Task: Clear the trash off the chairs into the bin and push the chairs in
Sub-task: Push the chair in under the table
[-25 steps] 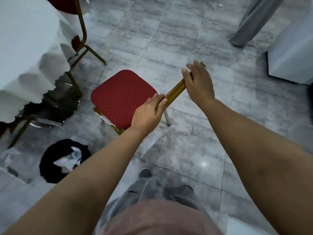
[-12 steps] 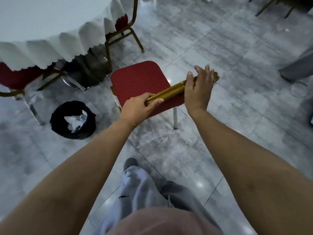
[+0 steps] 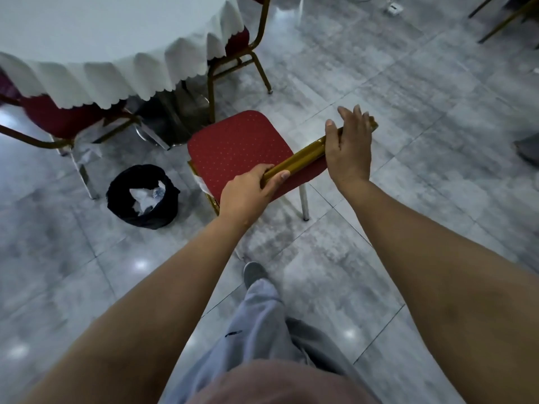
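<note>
The chair (image 3: 237, 150), red-cushioned with a gold frame, stands on the grey tiled floor (image 3: 408, 91) just short of the table (image 3: 87, 30), its seat bare and its front edge pointing toward the white scalloped tablecloth (image 3: 131, 74). Both hands sit on its gold top rail (image 3: 303, 158), which runs slantwise across the view. The left hand (image 3: 248, 193) has its grip curled round the nearer end of the rail, thumb lying along the near side. The right hand (image 3: 350, 147) covers the farther end, palm laid over the rail, thumb on the near side and fingers reaching over the top; whether those fingers wrap underneath I cannot tell.

To the left of the chair, on the floor and apart from it, stands the black-lined bin (image 3: 143, 196), with crumpled white paper and a bit of clear plastic inside. Two more red chairs are at the table: one (image 3: 58, 121) at the left with its seat partly under the cloth, another (image 3: 236, 42) behind the held chair. The person's grey trouser leg (image 3: 256, 325) and a shoe (image 3: 253, 272) show below the arms.
</note>
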